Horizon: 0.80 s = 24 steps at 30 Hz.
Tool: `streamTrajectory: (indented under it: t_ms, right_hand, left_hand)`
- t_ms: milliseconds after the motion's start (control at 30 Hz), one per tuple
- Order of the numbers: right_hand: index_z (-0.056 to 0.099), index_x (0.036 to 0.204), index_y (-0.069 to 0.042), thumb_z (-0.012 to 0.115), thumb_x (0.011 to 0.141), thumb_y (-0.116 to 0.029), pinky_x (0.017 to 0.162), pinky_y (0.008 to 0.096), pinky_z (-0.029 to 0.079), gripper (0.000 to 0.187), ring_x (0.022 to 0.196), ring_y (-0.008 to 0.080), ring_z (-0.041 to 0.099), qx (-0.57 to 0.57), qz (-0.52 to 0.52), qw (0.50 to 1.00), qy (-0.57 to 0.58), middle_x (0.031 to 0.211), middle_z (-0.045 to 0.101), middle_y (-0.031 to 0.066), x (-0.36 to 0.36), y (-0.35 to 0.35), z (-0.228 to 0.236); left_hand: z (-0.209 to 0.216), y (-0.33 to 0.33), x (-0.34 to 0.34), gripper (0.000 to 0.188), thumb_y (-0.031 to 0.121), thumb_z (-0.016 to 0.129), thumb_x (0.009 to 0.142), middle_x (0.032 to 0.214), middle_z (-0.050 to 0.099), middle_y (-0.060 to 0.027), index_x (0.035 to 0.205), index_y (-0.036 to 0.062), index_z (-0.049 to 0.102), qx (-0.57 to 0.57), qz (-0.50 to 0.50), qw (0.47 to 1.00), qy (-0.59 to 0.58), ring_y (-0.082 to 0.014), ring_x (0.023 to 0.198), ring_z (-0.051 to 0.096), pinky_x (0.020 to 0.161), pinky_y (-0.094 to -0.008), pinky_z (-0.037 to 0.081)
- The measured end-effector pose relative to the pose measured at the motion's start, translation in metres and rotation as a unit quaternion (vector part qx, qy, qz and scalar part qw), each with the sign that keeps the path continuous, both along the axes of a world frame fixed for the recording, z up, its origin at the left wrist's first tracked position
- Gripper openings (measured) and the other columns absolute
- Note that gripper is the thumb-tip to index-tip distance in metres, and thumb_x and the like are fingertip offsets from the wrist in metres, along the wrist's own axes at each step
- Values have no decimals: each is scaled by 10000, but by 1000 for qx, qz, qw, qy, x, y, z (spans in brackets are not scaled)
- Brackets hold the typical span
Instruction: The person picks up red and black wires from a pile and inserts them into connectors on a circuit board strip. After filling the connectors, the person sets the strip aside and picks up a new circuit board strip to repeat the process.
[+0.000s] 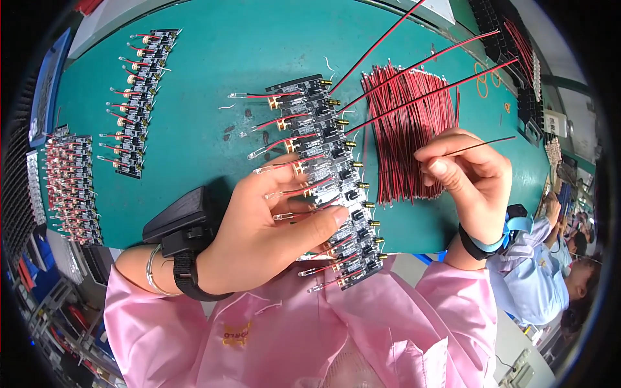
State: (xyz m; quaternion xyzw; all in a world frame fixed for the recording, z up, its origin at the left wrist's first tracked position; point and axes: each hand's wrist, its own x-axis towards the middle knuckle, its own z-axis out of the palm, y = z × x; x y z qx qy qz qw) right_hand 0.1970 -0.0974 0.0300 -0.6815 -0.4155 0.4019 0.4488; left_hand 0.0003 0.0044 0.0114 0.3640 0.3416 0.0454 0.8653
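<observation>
My left hand grips a long black circuit board panel near its lower half, with the thumb on top. Along the panel's left edge stick out several clear LEDs on short red and black leads; brass-coloured parts line its right edge. Three long red and black wires run from the upper boards toward the upper right. Between thumb and fingertips, my right hand pinches a thin dark wire, whose far end points right. This hand is just over the right side of a heap of red wires, apart from the panel.
A similar panel with LEDs lies at the upper left of the green mat. A pile of assembled panels is at the far left. Rubber bands and black trays are at the right. Another person sits at the right.
</observation>
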Motion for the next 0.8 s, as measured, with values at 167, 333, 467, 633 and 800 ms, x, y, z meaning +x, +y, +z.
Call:
streamTrajectory:
  t_ms: [167, 333, 467, 633, 800]
  right_hand:
    - [591, 817, 50, 599, 724, 11, 562, 195, 396, 101, 623, 96, 502, 27, -6, 995, -92, 754, 558, 61, -4, 5, -12]
    - [598, 781, 36, 645, 683, 3, 560, 208, 393, 113, 639, 99, 503, 46, 51, 961, -268, 741, 573, 56, -1, 8, -21]
    - [591, 759, 33, 657, 666, 12, 558, 219, 382, 115, 651, 112, 500, 83, 98, 933, -337, 723, 574, 60, 2, 9, -23]
    - [606, 738, 12, 666, 657, 9, 515, 215, 352, 100, 594, 114, 477, 138, 31, 959, -244, 686, 568, 59, -4, 10, -20]
    - [554, 688, 34, 613, 662, 61, 538, 231, 334, 70, 619, 129, 446, 140, -4, 983, -117, 695, 532, 87, -17, 7, -11]
  left_hand:
    - [1, -1, 2, 336, 17, 599, 740, 966, 552, -56, 1049, -6, 469, 22, -2, 1000, 12, -111, 829, 553, 598, -227, 503]
    - [1, -3, 2, 392, 17, 604, 735, 954, 560, -80, 1089, -1, 436, 33, 7, 999, 13, -131, 818, 565, 565, -234, 508]
    - [2, -2, 1, 354, 15, 599, 739, 981, 548, -62, 1064, 0, 459, 16, 7, 1000, 8, -117, 839, 555, 618, -227, 502]
    - [1, -2, 2, 339, 16, 604, 735, 985, 546, -48, 1048, 5, 475, 18, -6, 1000, 16, -110, 856, 551, 640, -223, 497]
    - [2, -3, 2, 366, 16, 611, 730, 971, 552, -38, 1066, 11, 466, 10, -27, 999, 14, -109, 864, 552, 660, -222, 486]
